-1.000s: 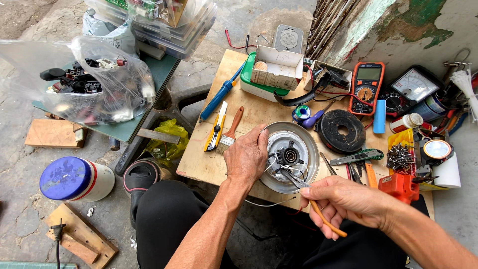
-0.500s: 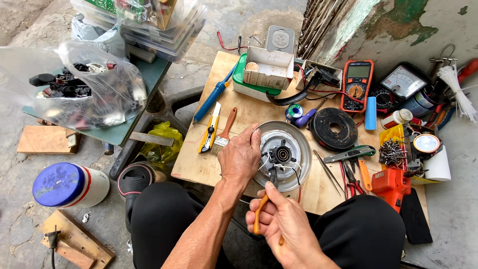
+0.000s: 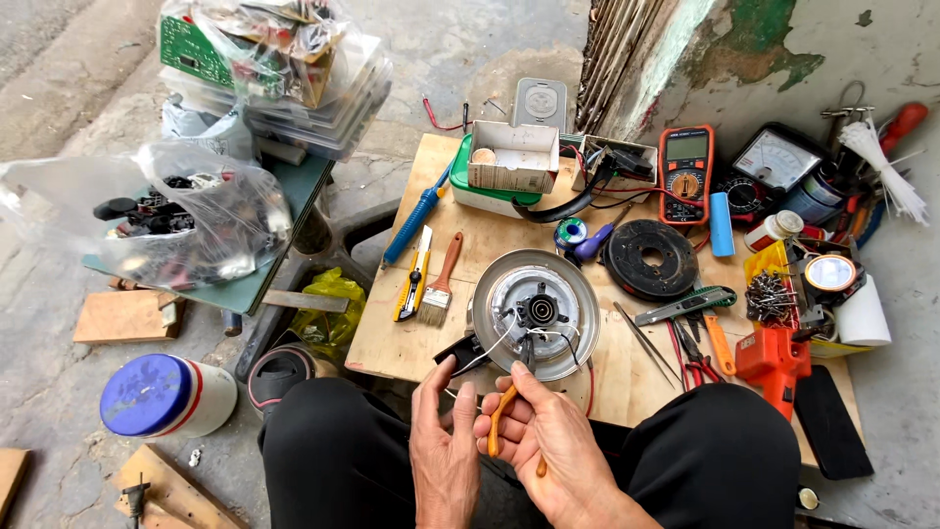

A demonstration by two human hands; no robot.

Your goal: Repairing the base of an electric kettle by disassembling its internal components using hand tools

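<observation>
At the far edge of the wooden board (image 3: 411,343) stands an open white cardboard box (image 3: 512,157) on a green-lidded container (image 3: 487,193). Toward the far right corner lies a red-cased multimeter (image 3: 685,174) with a grey-green screen (image 3: 686,147), beside an analog meter (image 3: 776,162) with a white dial. Off the left edge, a clear plastic bag (image 3: 186,220) rests on a green table (image 3: 294,191).

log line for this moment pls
left hand: at wires | right hand: holds orange-handled tool | round base: on board, wires out

Left hand (image 3: 446,453) palm-up, fingers loosely curled, right hand (image 3: 548,441) beside it, grip apparently closed
</observation>
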